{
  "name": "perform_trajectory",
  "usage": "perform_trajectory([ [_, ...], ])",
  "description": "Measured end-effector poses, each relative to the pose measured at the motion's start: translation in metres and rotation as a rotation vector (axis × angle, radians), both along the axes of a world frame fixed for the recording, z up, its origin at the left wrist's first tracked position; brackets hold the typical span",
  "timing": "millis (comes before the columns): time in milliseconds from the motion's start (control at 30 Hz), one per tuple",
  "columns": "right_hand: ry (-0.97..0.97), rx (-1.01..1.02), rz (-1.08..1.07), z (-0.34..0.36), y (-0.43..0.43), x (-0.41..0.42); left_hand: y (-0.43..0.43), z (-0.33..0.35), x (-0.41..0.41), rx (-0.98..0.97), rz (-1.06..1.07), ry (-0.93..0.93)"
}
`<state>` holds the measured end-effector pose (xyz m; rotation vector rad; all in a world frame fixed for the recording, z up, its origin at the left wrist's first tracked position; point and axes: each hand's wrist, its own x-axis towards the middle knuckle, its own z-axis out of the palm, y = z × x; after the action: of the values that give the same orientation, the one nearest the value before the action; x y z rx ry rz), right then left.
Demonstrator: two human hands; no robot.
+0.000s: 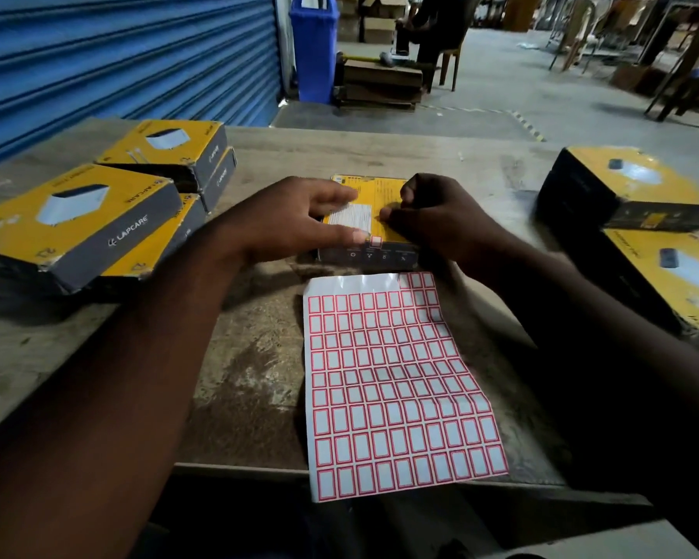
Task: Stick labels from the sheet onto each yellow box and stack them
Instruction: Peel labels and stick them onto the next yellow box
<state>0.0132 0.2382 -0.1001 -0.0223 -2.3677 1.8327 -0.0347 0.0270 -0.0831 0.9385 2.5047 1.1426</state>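
Yellow box (pixel 384 191) lies under both hands, left hand (pixel 299 219) flat and spread to steady it, right hand (pixel 432 219) curled beside a stuck label (pixel 375 240), its hold unclear, sheet (pixel 392 377) just nearer for reach, left stack (pixel 77 219) and right stack (pixel 638 187) outside

Warehouse bench by a blue bin

A worn wooden table (pixel 259 377) fills the foreground. Behind it stands a blue bin (pixel 315 46), with a blue roller shutter (pixel 118 54) to its left, flat cardboard cartons (pixel 380 80) stacked just right of it, and a seated person (pixel 432 26) beyond those.
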Motion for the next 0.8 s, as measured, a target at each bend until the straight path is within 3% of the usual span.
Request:
perform_trajectory([
  [200,-0.042,-0.063,0.159,0.006,0.013,0.008,0.028,-0.015,0.013,-0.122,0.192,0.132],
  [533,-0.058,0.063,0.203,0.006,0.017,0.007,0.040,-0.012,0.014,0.226,0.283,-0.293],
  [633,-0.054,0.178,0.153,0.008,0.012,0.011,0.041,-0.012,0.013,0.264,0.279,-0.321],
  [800,0.109,0.477,0.071,0.005,0.000,0.013,0.037,-0.010,0.012,0.279,0.247,-0.304],
])
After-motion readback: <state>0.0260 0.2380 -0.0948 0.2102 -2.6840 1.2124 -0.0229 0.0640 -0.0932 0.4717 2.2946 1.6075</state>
